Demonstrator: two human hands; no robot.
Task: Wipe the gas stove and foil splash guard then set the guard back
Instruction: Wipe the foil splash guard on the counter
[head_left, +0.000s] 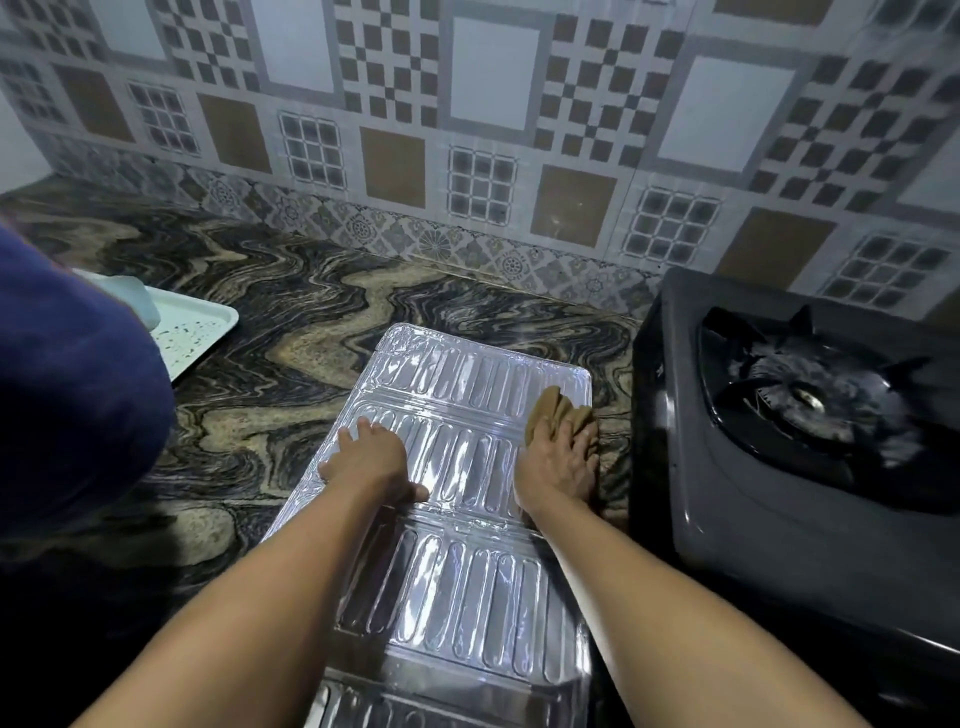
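The foil splash guard (457, 561) lies flat on the marbled countertop in the middle of the head view, its ribbed silver panels running from the near edge toward the wall. My left hand (370, 456) presses flat on the guard's left side with fingers spread. My right hand (562, 462) presses a brown cloth (551, 410) onto the guard's right edge; the cloth bunches out beyond the fingers. The dark gas stove (769, 467) stands immediately right of the guard, its black burner and pan support at the far right.
A white tray (200, 327) with a pale object on it sits at the left on the countertop (291, 332). A dark blue cloth shape (67, 395) fills the left edge. The patterned tiled wall (478, 119) rises behind the counter.
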